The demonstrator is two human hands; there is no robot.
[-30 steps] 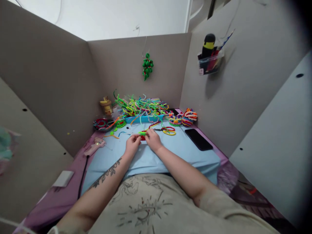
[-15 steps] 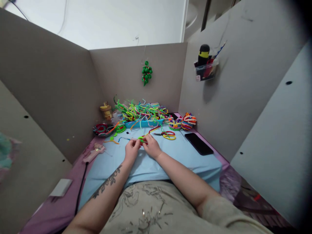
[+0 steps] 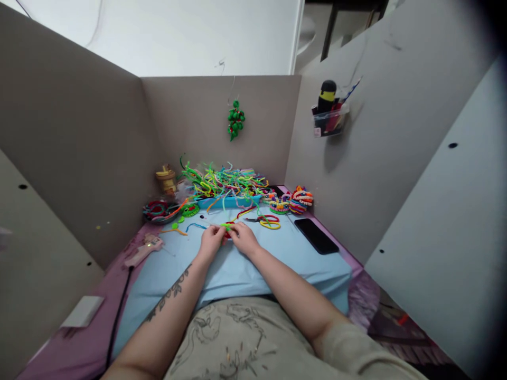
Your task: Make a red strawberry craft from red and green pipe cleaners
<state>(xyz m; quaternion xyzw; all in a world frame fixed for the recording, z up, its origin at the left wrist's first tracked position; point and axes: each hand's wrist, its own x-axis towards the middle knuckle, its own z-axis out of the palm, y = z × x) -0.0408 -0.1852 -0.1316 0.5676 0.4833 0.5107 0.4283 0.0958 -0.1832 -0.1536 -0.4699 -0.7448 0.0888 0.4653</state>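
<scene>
Both hands meet over the light blue cloth (image 3: 253,274) in the middle of the table. My left hand (image 3: 211,241) is closed with its fingertips on a small bright green and red pipe-cleaner piece (image 3: 226,227). From the other side, my right hand (image 3: 244,239) pinches the same piece, and the fingers partly cover its shape. A blue pipe cleaner (image 3: 194,226) lies just left of my left hand. Beyond my right hand are scissors (image 3: 270,221) with red and yellow handles, and a red pipe cleaner (image 3: 246,212) lies beside them.
A blue tray (image 3: 237,202) heaped with colourful pipe cleaners (image 3: 222,182) stands at the back. A phone (image 3: 316,236) lies at right, a pink glue gun (image 3: 143,251) at left. Woven pipe-cleaner pieces (image 3: 279,205) sit at back right, a green one (image 3: 190,210) at back left. Grey panels (image 3: 217,121) enclose the table.
The head view has turned slightly right, so the scene sits further left. My hands stay together on the green and red piece, with a small shift of the fingers.
</scene>
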